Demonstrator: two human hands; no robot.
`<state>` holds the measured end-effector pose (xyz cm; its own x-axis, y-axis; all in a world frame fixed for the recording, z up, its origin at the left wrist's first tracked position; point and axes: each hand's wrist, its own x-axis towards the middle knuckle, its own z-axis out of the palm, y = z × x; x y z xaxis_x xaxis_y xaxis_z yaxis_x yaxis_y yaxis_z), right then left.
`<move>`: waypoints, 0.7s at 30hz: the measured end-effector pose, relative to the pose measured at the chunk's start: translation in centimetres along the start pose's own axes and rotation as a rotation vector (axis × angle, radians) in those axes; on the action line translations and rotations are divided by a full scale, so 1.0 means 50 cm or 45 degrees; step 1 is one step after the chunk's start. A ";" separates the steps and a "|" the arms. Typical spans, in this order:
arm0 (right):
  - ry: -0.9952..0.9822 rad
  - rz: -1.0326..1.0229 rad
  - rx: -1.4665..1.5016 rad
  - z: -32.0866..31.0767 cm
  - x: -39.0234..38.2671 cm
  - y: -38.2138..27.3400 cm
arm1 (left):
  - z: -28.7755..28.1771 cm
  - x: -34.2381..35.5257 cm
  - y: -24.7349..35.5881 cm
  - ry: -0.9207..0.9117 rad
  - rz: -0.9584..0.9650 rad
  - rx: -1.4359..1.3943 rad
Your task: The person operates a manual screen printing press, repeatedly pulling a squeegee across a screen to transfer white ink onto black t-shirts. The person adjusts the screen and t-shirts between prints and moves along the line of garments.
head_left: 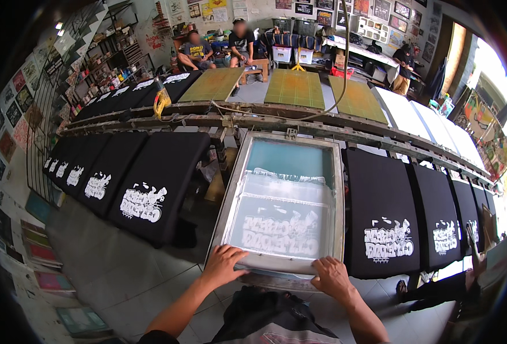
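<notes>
Left of the framed screen (285,198), which is the landmark here, a wall of pictures (14,114) curves toward the dark lens rim, with paint-cluttered shelves (104,57) beyond. Grey floor tiles (133,281) spread below. Nearer the screen, black garments (144,198) lie over boards in a row, each printed with chunky white lettering; the farthest prints are too small to make out.

The left hand (223,266) has its fingers curled over the screen's lower left corner. The screen itself lies at the centre, its teal mesh smeared with white ink and showing similar lettering; whatever lies beneath is hidden. Behind it stand bare olive boards (295,90) and two seated people, faces blurred, one shirt bearing yellow wording.

The right hand (331,275) grips the screen's lower right corner. Right of the screen, more black garments (381,215) carry the white lettering, with white panels (428,123) behind. Farther right, a doorway (493,74) glares, washed out, and a person (491,272) is partly cut off by the rim.
</notes>
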<state>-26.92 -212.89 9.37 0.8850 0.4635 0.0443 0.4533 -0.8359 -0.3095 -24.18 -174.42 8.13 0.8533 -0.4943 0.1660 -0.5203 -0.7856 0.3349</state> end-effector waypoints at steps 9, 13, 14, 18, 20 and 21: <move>0.197 0.154 -0.013 0.046 0.006 0.010 | 0.019 0.045 -0.071 -0.041 0.095 -0.009; 0.236 0.200 -0.078 0.076 0.008 0.015 | 0.049 0.045 -0.084 0.107 0.173 -0.046; 0.241 0.219 -0.082 0.066 0.003 0.006 | 0.044 0.050 -0.078 0.061 0.147 -0.068; 0.422 0.146 -0.123 0.062 -0.001 -0.022 | 0.014 0.045 -0.049 -0.030 0.102 -0.135; 0.353 0.196 -0.088 0.061 0.001 -0.022 | 0.003 0.043 -0.055 -0.046 0.176 -0.131; 0.324 0.216 -0.079 0.057 -0.005 -0.020 | 0.000 0.041 -0.056 -0.043 0.216 -0.129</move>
<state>-27.89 -211.30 6.96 0.9432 0.2342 0.2356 0.2957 -0.9150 -0.2745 -20.95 -173.24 7.53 0.7513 -0.6298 0.1970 -0.6486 -0.6496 0.3967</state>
